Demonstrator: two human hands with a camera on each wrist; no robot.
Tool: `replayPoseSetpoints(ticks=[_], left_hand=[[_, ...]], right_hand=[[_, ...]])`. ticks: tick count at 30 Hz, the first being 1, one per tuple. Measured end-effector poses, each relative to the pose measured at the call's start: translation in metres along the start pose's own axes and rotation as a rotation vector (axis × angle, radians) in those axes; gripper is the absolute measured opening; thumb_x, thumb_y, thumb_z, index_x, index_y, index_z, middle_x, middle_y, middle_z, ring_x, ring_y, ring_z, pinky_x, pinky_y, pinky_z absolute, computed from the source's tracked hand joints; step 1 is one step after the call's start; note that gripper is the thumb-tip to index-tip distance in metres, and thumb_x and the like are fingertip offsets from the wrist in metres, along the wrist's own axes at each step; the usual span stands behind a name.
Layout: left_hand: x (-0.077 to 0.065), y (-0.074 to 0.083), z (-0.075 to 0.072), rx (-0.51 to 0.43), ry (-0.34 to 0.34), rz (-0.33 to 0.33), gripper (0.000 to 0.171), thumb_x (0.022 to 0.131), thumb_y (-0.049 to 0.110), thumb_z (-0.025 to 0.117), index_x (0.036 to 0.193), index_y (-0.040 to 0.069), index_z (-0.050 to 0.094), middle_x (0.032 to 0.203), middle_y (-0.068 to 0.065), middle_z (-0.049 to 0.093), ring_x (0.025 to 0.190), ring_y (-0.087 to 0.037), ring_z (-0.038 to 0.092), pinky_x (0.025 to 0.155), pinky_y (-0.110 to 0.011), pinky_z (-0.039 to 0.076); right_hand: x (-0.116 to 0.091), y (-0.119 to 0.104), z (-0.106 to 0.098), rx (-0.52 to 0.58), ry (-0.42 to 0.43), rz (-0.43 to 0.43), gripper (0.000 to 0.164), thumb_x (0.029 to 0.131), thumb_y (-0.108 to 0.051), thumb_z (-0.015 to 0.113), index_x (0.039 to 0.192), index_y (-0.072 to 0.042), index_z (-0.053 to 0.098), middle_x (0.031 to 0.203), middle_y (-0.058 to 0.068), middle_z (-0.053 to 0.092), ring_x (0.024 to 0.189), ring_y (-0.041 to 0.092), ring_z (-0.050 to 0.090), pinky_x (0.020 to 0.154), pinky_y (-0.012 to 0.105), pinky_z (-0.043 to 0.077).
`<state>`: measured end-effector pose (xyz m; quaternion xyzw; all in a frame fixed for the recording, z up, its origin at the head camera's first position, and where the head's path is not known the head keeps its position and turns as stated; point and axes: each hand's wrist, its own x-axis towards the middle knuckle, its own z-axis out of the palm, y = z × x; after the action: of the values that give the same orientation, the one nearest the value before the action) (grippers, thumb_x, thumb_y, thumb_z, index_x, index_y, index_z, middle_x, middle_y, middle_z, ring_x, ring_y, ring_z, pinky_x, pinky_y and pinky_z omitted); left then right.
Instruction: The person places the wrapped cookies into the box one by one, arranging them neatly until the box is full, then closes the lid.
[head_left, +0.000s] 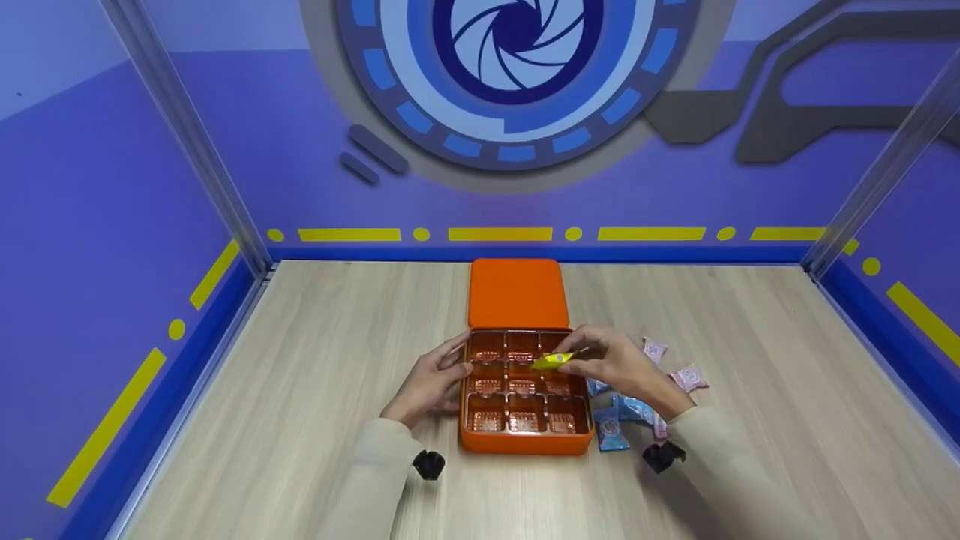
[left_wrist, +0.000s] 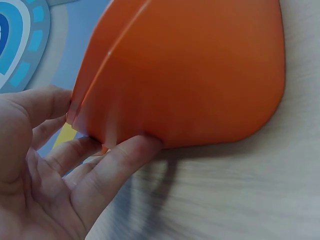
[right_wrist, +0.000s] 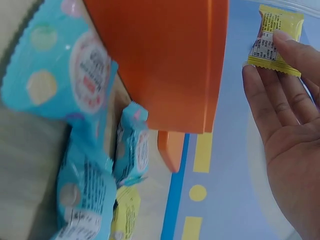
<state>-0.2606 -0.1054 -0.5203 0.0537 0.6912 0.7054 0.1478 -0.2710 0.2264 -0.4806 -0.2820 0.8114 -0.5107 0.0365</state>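
An orange box (head_left: 525,445) stands on the table, its compartments set in rows by a clear plastic divider. Its lid (head_left: 517,292) lies folded back behind it. With its fingertips, my left hand (head_left: 431,382) touches the box's left wall and rim near the back corner. Between thumb and fingers my right hand (head_left: 619,364) pinches a yellow wrapped candy (head_left: 553,361), held over the box's right-hand compartments. Printed text shows on the candy's wrapper (right_wrist: 267,25) in the right wrist view. Blue wrapped candies (head_left: 613,435) lie beside the box, partly under my right arm.
Pink wrapped candies (head_left: 688,377) lie on the table right of the box. A yellow wrapped candy (right_wrist: 126,212) lies behind the blue ones in the right wrist view. Blue-purple printed panels (head_left: 375,210) wall the table at the back and sides, with metal posts at the corners.
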Motion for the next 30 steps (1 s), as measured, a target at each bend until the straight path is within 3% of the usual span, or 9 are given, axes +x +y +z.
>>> replayPoseSetpoints(ticks=[9, 13, 16, 20, 26, 30], left_hand=[[-0.002, 0.002, 0.001, 0.043, -0.011, -0.007, 0.062, 0.108, 0.010, 0.059, 0.166, 0.021, 0.041, 0.169, -0.021, 0.032, 0.143, -0.043, 0.048, 0.077, -0.060, 0.063], [-0.002, 0.002, 0.002, 0.054, -0.012, -0.012, 0.060, 0.109, 0.011, 0.058, 0.165, 0.022, 0.042, 0.172, -0.016, 0.028, 0.146, -0.042, 0.044, 0.080, -0.061, 0.062], [-0.002, 0.001, 0.002, 0.052, -0.010, -0.010, 0.060, 0.108, 0.011, 0.058, 0.165, 0.021, 0.042, 0.172, -0.016, 0.028, 0.146, -0.042, 0.045, 0.080, -0.062, 0.061], [-0.001, 0.000, 0.002, 0.030, -0.011, -0.010, 0.060, 0.108, 0.010, 0.059, 0.165, 0.020, 0.043, 0.171, -0.017, 0.030, 0.144, -0.042, 0.047, 0.082, -0.062, 0.061], [0.000, 0.000, 0.001, 0.019, -0.016, -0.011, 0.060, 0.108, 0.011, 0.060, 0.165, 0.020, 0.042, 0.171, -0.016, 0.030, 0.143, -0.041, 0.048, 0.082, -0.063, 0.061], [0.000, -0.001, 0.000, 0.030, -0.015, -0.018, 0.061, 0.108, 0.012, 0.061, 0.166, 0.021, 0.042, 0.171, -0.015, 0.030, 0.144, -0.041, 0.047, 0.083, -0.063, 0.060]], right_hand=[[0.005, -0.007, 0.013, -0.007, -0.060, 0.004, 0.017, 0.096, -0.006, 0.079, 0.112, -0.011, 0.075, 0.109, 0.005, 0.073, 0.095, 0.037, 0.070, 0.079, 0.029, 0.062], [0.007, -0.010, 0.017, 0.038, -0.094, -0.001, 0.018, 0.098, -0.004, 0.076, 0.115, -0.010, 0.074, 0.108, 0.008, 0.073, 0.090, 0.046, 0.070, 0.076, 0.039, 0.064], [0.008, -0.011, 0.021, 0.062, -0.108, -0.016, 0.019, 0.098, -0.003, 0.076, 0.115, -0.009, 0.073, 0.109, 0.010, 0.072, 0.086, 0.045, 0.070, 0.074, 0.043, 0.065], [0.011, -0.011, 0.026, 0.060, -0.107, -0.036, 0.018, 0.097, -0.003, 0.077, 0.114, -0.009, 0.073, 0.110, 0.009, 0.071, 0.084, 0.031, 0.070, 0.072, 0.037, 0.064], [0.013, -0.014, 0.030, 0.031, -0.130, -0.022, 0.019, 0.097, -0.002, 0.077, 0.114, -0.009, 0.074, 0.107, 0.006, 0.072, 0.078, 0.036, 0.066, 0.066, 0.033, 0.061], [0.014, -0.015, 0.035, 0.001, -0.137, -0.032, 0.018, 0.097, -0.003, 0.077, 0.113, -0.012, 0.075, 0.108, 0.002, 0.073, 0.087, 0.025, 0.068, 0.077, 0.028, 0.061]])
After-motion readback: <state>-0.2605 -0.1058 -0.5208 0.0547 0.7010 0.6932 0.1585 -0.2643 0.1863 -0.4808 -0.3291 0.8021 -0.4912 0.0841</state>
